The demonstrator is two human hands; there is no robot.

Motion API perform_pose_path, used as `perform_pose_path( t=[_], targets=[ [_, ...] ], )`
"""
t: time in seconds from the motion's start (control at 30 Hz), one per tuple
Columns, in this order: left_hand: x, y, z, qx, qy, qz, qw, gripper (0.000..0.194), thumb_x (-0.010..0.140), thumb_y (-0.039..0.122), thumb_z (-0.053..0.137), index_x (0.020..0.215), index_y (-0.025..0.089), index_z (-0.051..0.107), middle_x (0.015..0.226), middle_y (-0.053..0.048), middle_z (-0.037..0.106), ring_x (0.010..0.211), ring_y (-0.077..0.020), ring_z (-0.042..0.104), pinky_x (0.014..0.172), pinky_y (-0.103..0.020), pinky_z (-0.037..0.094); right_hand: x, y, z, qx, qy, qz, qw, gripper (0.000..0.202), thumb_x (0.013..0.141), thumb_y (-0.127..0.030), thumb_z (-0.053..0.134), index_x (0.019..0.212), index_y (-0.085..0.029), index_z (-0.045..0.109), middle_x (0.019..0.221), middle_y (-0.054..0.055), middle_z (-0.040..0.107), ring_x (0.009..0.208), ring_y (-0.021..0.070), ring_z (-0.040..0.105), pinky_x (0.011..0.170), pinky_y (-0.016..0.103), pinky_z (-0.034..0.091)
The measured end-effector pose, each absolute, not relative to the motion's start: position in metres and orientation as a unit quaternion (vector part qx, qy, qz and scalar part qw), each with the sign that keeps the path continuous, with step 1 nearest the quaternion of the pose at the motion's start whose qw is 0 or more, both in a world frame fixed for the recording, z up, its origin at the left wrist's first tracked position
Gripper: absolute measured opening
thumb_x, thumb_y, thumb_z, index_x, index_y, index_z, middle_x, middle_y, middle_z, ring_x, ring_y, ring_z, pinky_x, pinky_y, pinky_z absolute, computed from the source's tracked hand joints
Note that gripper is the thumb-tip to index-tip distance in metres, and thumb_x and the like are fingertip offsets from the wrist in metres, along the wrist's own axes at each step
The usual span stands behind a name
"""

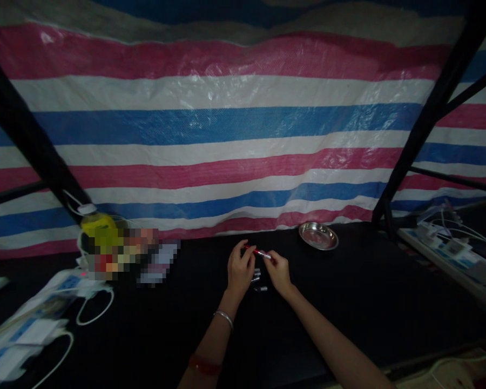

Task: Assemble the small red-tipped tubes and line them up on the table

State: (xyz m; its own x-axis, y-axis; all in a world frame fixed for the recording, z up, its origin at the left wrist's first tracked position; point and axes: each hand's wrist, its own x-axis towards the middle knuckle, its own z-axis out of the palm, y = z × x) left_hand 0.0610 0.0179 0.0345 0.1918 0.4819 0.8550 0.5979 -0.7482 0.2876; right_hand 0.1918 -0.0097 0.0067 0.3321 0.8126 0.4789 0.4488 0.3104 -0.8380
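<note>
Between my two hands, above the black table, is a slim red pen-like stick with a clear or silvery right end. My left hand pinches its red left end. The fingertips of my right hand close on the pale right end. Several small silvery cylindrical pieces lie on the table just below, partly hidden by my left hand. Nearer to me is a separate short piece, dark at one end and silvery at the other. Too little detail shows to name these pieces.
A round shiny metal dish stands at the back right of the black table. To the left are a yellow bottle, blurred packages and white cables. Chargers lie far right. Behind hangs a striped tarp between dark posts.
</note>
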Motion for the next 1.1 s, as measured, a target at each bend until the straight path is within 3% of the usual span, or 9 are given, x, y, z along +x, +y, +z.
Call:
perform_pose_path(
  t=[0.1,0.47,0.67,0.8,0.97,1.1],
  targets=[
    [0.059,0.020,0.034,-0.766,-0.367,-0.526,0.051,0.023,0.083,0.013,0.048,0.099,0.020,0.063,0.109,-0.009,0.054,0.099,-0.0202,0.055,0.081,-0.036,0.050,0.192,-0.010,0.006,-0.576,-0.576,0.135,0.564,0.035,0.082,-0.041,0.046,0.056,-0.018,0.052,0.047,-0.005,0.042,0.045,0.0089,0.037,0.045,0.020,0.030],
    [0.059,0.021,0.034,-0.752,-0.401,-0.523,0.028,0.023,0.082,0.013,0.048,0.098,0.019,0.063,0.105,-0.008,0.055,0.098,-0.0196,0.054,0.085,-0.036,0.048,0.186,-0.015,0.015,-0.577,-0.599,0.142,0.537,0.039,0.082,-0.051,0.045,0.059,-0.020,0.045,0.047,-0.007,0.040,0.044,0.0076,0.036,0.045,0.020,0.027],
    [0.058,0.023,0.035,-0.744,-0.401,-0.534,0.016,0.021,0.083,0.015,0.047,0.096,0.020,0.063,0.103,-0.008,0.056,0.098,-0.0196,0.054,0.085,-0.036,0.047,0.187,-0.017,0.018,-0.567,-0.602,0.132,0.546,0.040,0.091,-0.044,0.028,0.064,-0.020,0.046,0.052,-0.004,0.042,0.047,0.0095,0.040,0.048,0.022,0.029],
    [0.056,0.023,0.037,-0.739,-0.417,-0.529,0.009,0.021,0.082,0.014,0.047,0.094,0.020,0.063,0.103,-0.008,0.056,0.098,-0.0195,0.053,0.087,-0.035,0.045,0.188,-0.017,0.018,-0.572,-0.598,0.134,0.546,0.040,0.091,-0.043,0.027,0.064,-0.021,0.045,0.051,-0.005,0.039,0.045,0.0097,0.039,0.047,0.022,0.028],
    [0.053,0.024,0.037,-0.743,-0.508,-0.435,-0.037,0.019,0.077,0.013,0.050,0.090,0.021,0.063,0.101,-0.006,0.059,0.099,-0.0216,0.054,0.084,-0.037,0.041,0.196,-0.016,0.022,-0.625,-0.561,0.079,0.537,0.039,0.092,-0.042,0.026,0.064,-0.022,0.045,0.051,-0.004,0.040,0.047,0.0113,0.040,0.049,0.024,0.028],
    [0.049,0.030,0.033,-0.717,-0.578,-0.373,-0.106,0.016,0.075,0.013,0.051,0.084,0.021,0.062,0.095,-0.004,0.060,0.096,-0.0209,0.055,0.083,-0.036,0.038,0.208,-0.016,0.025,-0.658,-0.529,0.022,0.535,0.036,0.091,-0.030,0.020,0.064,-0.022,0.044,0.058,-0.001,0.044,0.057,0.0153,0.045,0.055,0.027,0.031]
  ],
)
